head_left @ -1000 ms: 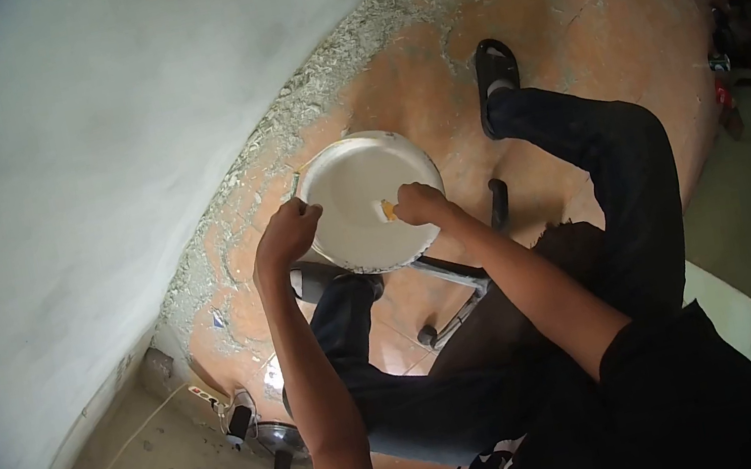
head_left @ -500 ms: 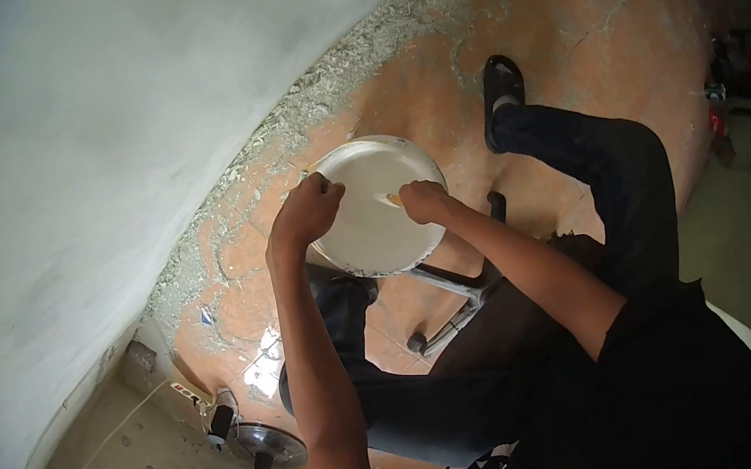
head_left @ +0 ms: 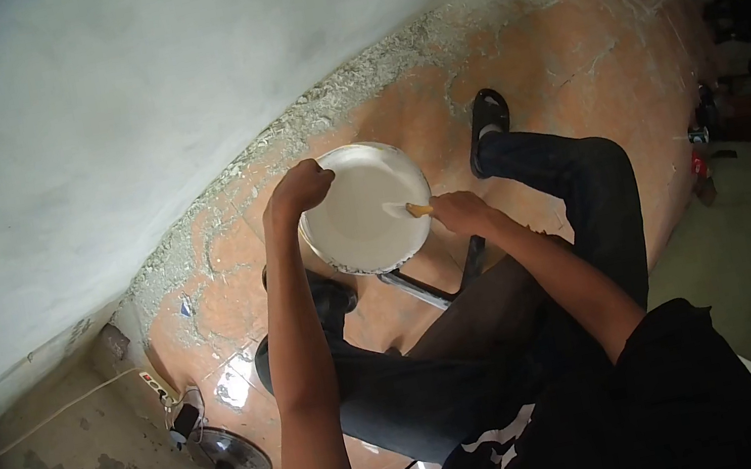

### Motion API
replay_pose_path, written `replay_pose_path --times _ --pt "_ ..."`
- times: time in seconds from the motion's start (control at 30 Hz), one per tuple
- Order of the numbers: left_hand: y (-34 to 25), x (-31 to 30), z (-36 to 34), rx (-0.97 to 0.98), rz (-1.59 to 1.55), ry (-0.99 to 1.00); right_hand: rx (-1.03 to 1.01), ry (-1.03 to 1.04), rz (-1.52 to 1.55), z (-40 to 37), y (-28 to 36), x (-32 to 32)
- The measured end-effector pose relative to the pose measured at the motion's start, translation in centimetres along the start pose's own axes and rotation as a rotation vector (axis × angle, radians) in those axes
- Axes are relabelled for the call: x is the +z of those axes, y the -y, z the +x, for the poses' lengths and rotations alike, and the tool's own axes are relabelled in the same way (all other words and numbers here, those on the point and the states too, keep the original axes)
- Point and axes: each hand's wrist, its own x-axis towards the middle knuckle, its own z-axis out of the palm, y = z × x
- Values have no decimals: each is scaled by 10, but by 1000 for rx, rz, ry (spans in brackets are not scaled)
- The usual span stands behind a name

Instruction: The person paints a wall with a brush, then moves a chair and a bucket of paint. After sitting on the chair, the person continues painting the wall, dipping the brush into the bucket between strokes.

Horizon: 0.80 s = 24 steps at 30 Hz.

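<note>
Bowl [head_left: 357,230] being held above floor [head_left: 515,59]. Left hand [head_left: 300,191] grip being kept clenched on rim; scraper [head_left: 418,210] being pinched by right hand [head_left: 464,213] inside bowl. Judged stiff, mix-heavy, slippery; rim being judged the best hold.

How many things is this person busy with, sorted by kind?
round white bowl: 1
small orange-handled tool: 1
hands, left hand gripping the bowl's rim, right hand holding the tool: 2
Total: 4
</note>
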Motion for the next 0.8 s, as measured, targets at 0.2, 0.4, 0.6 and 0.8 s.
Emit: replay_pose_path --times 0.2,0.4,0.6,0.8 --pt "5 1 -1 43 -24 -47 31 -26 80 -10 12 -5" --pt "4 -7 -3 5 -28 -21 50 -21 69 3 -7 12" --pt "5 0 4 8 -31 -10 150 3 51 -5 -15 16" --pt "3 -2 2 11 -17 -24 132 -13 235 -9 0 5"
